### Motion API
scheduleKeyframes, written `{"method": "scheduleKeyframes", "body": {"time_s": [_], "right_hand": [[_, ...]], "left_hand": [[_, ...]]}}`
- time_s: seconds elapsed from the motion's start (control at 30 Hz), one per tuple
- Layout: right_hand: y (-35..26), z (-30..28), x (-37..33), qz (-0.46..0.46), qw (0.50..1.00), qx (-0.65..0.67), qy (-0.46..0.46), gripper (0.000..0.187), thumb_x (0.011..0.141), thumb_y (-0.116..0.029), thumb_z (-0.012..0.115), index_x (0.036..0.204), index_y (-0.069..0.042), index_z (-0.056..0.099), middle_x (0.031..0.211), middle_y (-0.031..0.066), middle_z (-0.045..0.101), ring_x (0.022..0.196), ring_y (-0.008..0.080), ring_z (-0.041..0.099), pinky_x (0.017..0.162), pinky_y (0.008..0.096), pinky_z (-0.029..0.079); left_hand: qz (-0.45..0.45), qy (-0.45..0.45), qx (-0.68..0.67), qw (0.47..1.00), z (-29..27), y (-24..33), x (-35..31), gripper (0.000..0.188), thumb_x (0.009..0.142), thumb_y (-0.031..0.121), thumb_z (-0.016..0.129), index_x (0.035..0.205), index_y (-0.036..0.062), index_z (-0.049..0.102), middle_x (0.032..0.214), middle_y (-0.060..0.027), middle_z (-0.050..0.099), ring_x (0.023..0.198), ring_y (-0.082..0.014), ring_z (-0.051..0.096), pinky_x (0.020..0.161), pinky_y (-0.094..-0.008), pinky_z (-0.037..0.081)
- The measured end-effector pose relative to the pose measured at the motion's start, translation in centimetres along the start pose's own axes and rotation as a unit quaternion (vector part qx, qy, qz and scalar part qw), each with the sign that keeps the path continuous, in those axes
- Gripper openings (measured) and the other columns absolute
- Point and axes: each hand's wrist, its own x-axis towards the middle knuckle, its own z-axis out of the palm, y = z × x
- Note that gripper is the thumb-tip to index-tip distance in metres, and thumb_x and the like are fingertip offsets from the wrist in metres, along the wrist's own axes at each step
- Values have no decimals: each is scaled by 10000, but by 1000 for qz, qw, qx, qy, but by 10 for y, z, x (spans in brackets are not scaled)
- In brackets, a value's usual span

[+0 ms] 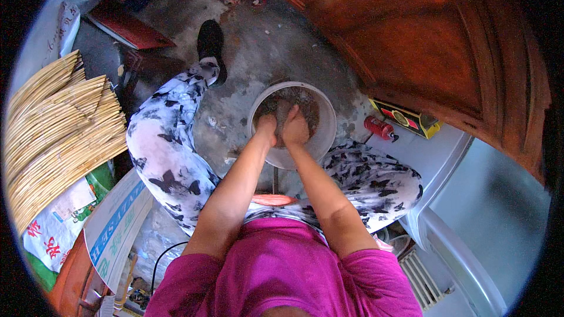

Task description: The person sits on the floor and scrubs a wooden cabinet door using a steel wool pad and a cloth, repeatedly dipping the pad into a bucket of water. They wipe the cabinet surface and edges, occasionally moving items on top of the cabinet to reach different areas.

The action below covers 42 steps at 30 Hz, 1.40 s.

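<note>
A white bucket (329, 111) stands on the floor between my legs, with dark brownish liquid or wet contents inside. Both my hands reach down into it, side by side. My left hand (267, 128) is at the near left, its fingers curled inward and partly hidden. Close beside it, my right hand (295, 127) is closed with the thumb uppermost. A dull grey-brown shape (282, 111) lies between and beyond the hands. I cannot make out what it is, or exactly what the fingers grip.
A wooden cabinet (405, 29) rises at the far right. Beside it are a yellow-black box (405, 118) and a red bottle (380, 128). On the left lie a straw bundle (59, 123), a printed white board (114, 229) and a dark red flat object (132, 26).
</note>
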Motion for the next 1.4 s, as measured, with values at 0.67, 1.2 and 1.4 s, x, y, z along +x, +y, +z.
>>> {"method": "scheduleKeyframes", "body": {"time_s": [0.67, 1.2, 1.4], "right_hand": [[119, 111, 35, 117, 902, 405, -97, 614, 968, -263, 684, 1492, -50, 446, 1395, 149, 592, 1213, 313, 586, 1020, 425, 481], [5, -8, 5, -15, 999, 39, 17, 748, 1055, -594, 278, 1115, 54, 647, 1055, 346, 671, 1046, 526, 633, 928, 603, 478], [39, -10, 14, -146, 975, 75, 148, 397, 1060, -401, 482, 1177, -35, 584, 1136, 270, 607, 1046, 486, 584, 923, 539, 462]], "left_hand": [[-13, 87, 113, 990, 17, 8, -23, 624, 1059, 537, 425, 1447, 57, 520, 1406, -175, 594, 1241, -372, 588, 1020, -508, 484], [61, 12, 113, 992, -12, -9, 5, 478, 1072, 411, 455, 1418, 94, 549, 1345, -154, 638, 1150, -378, 631, 955, -582, 521], [34, 101, 151, 983, 11, 13, -23, 668, 1046, 552, 452, 1527, 89, 420, 1542, -189, 461, 1326, -424, 519, 997, -585, 484]]}}
